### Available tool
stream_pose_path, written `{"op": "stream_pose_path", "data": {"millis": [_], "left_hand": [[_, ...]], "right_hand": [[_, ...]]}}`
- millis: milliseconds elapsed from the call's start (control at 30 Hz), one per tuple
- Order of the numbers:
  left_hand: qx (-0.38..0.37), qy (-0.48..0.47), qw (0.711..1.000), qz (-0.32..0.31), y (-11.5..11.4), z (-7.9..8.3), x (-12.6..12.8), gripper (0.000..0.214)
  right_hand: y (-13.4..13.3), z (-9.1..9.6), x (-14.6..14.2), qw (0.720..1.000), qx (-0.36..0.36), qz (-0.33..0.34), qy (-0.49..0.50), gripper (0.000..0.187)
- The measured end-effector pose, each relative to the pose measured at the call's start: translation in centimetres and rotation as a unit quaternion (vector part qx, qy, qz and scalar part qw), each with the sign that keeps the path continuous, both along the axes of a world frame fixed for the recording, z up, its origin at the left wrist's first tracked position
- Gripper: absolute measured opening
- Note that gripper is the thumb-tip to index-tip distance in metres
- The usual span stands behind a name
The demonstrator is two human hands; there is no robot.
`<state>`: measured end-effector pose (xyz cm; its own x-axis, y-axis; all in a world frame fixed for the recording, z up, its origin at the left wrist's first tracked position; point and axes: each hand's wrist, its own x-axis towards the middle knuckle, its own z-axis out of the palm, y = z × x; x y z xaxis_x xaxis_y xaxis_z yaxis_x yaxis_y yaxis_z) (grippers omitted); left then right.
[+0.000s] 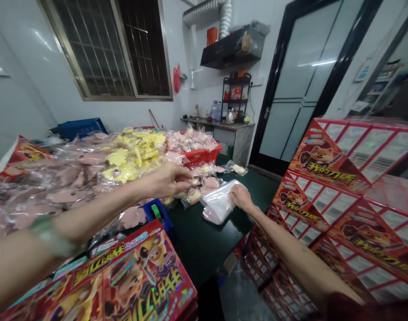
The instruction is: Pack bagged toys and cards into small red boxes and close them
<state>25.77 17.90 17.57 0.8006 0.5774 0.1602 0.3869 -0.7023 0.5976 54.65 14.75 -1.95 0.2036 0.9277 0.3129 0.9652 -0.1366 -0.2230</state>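
Blue holder: the blue holder (166, 221) sits on the green table (199, 249); take every place from it.
Clear bag: here it is, the clear bag (220, 203), right of the holder, crumpled and glossy; one layer or several, you can't tell from here.
Right hand: your right hand (241, 198), farther right of the holder than most of the bag, has its fingers folded tight on the bag's edge.
Left hand: your left hand (177, 179) hangs beyond the holder and a touch right, fingers half curled toward the bag; whether they pinch anything, I can't tell.
Wrapped pieces: pink pieces (70, 196) and yellow pieces (124, 165) heap up left of and beyond the holder, so lift your left wrist clear of that slippery plastic.
Bag grip: pinch only the edge with your right, I'd say; too big a fistful may crease the film.
Bag edge: with your left, feel for a single layer before pulling, as thin film probably clings.
Red box: the red box (133, 276) lies on the near side of the holder; mind your left forearm above it.
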Motion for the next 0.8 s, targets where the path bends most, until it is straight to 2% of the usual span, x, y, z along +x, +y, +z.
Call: {"op": "stream_pose_path", "data": {"millis": [33, 100, 233, 400, 500, 600, 700, 800], "left_hand": [[0.043, 0.066, 0.996, -0.047, 0.4, -0.6, 1.9, 0.009], [0.091, 0.123, 0.985, -0.078, 1.0, -2.0, 5.1, 0.009], [0.147, 0.203, 0.964, -0.090, 2.0, -5.2, 9.2, 0.008], [0.175, 0.222, 0.954, -0.102, 2.7, -9.5, 12.9, 0.045], [0.170, 0.220, 0.951, -0.135, 2.7, -11.6, 14.5, 0.065], [0.163, 0.226, 0.951, -0.137, 2.8, -13.1, 15.3, 0.073], [0.168, 0.229, 0.952, -0.115, 2.7, -13.9, 15.5, 0.081], [0.178, 0.221, 0.952, -0.117, 2.4, -14.2, 15.8, 0.073]], "right_hand": [[0.1, 0.0, 0.0, 1.000, 0.010, -0.002, -0.008, 0.027], [0.0, 0.3, -0.1, 0.999, 0.033, -0.007, -0.021, 0.023], [-0.9, 1.1, -0.2, 0.997, 0.078, 0.001, -0.027, 0.016], [-2.0, 1.9, -0.5, 0.993, 0.117, 0.025, 0.017, 0.022], [-2.2, 2.6, -0.9, 0.988, 0.137, 0.045, 0.059, 0.024], [-2.6, 3.2, -1.3, 0.980, 0.162, 0.054, 0.106, 0.026], [-3.3, 3.2, -1.1, 0.969, 0.188, 0.048, 0.154, 0.027], [-4.2, 2.7, -0.6, 0.956, 0.221, 0.028, 0.192, 0.025]]}}
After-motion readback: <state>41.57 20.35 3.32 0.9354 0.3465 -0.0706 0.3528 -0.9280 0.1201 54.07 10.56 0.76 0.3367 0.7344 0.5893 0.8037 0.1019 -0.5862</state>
